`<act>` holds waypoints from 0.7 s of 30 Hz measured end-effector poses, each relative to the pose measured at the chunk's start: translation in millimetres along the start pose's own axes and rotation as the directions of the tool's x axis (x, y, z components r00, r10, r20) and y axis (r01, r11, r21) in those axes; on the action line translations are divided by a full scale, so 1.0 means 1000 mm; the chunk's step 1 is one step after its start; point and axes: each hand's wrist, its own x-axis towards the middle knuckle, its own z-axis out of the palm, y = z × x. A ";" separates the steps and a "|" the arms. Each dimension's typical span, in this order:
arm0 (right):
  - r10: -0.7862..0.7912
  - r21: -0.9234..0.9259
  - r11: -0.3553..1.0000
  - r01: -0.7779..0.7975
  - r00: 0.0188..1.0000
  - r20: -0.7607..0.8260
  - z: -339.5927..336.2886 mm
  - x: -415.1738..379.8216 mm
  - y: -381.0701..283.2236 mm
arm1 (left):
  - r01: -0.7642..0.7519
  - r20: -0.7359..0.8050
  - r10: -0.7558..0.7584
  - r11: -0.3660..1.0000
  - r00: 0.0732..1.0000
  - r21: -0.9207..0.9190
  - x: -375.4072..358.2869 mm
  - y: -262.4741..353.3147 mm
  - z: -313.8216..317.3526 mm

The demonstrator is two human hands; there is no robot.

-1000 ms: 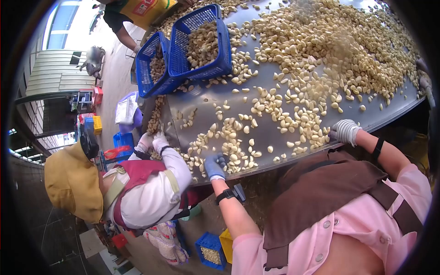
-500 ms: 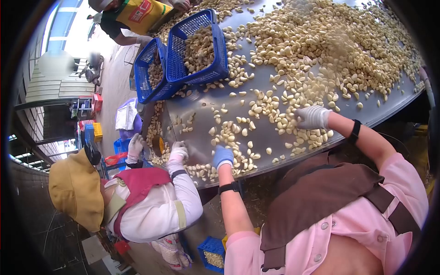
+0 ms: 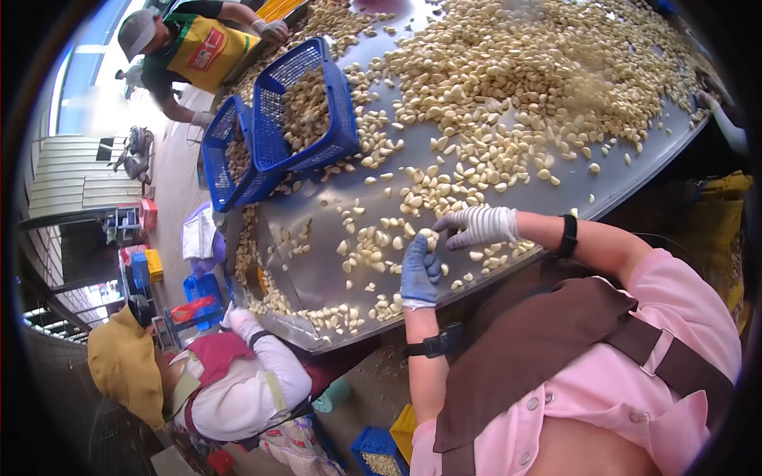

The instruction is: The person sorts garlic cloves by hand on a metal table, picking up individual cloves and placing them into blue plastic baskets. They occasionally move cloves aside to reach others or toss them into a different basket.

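My left hand (image 3: 421, 272), in a blue glove, is closed with a pale peeled garlic clove (image 3: 429, 236) pinched at its fingertips. Beside it, my right hand (image 3: 481, 227) in a white ribbed glove reaches toward that clove, fingers curved and a little apart. Nothing shows clearly inside the right hand. Both hands are above the near edge of the metal table (image 3: 317, 210). Loose garlic cloves (image 3: 369, 246) lie scattered around them, and a large heap of cloves (image 3: 508, 87) spreads behind.
Two blue plastic baskets (image 3: 347, 143) with browner cloves stand on the table. A co-worker in a tan hat (image 3: 127, 361) works at the left corner; another in a yellow apron (image 3: 214, 55) is at the far side. A blue crate (image 3: 373, 444) sits on the floor.
My hands have come together: the right moved left, and the left lifted from the cloves and now pinches one. My view has shifted. The tan-hatted co-worker's hands have drawn toward the table edge.
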 end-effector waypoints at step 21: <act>0.280 0.783 0.601 0.161 0.875 -0.395 -0.083 -0.092 0.095 | -0.265 0.268 -0.011 -0.197 0.963 0.944 0.026 -0.061 0.097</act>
